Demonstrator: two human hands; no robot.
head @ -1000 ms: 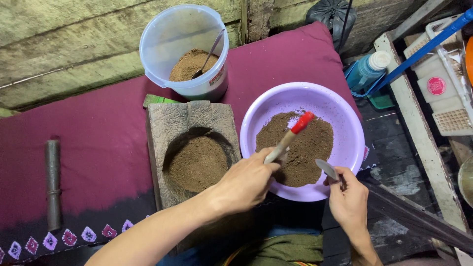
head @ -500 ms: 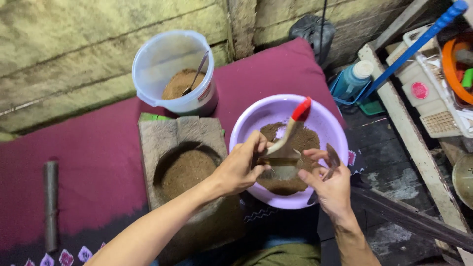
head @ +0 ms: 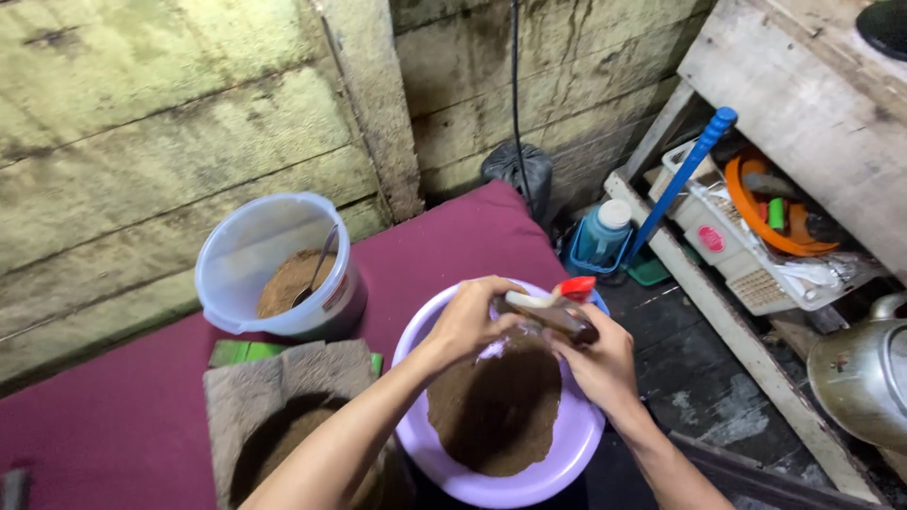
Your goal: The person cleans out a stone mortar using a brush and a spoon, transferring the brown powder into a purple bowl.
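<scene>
A person is working over a purple plastic basin (head: 567, 463) half filled with brown powder (head: 496, 411), both bare hands meeting just above its far rim. The left hand (head: 468, 321) is curling its fingers around the pale handle of a red-tipped tool (head: 553, 300), gripping it near the middle. The right hand (head: 600, 364) is closing around the dark lower end of the same tool, fingers clenched on it, with the red tip poking out above the knuckles. The tool is lying roughly level between the two hands, hanging over the powder and not touching it; what kind of tool it is cannot be made out.

To the left of the basin a rough grey stone mortar (head: 274, 397) is sitting on a maroon cloth (head: 113, 425), its hollow filled with more brown powder. Behind it a clear plastic tub (head: 274, 269) is standing by the wooden wall, holding powder and a metal spoon (head: 316, 269). To the right a blue-handled stick (head: 680, 179) is leaning beside a blue bottle with a white cap (head: 602, 234), and a metal kettle (head: 864, 373) is sitting at the frame's edge.
</scene>
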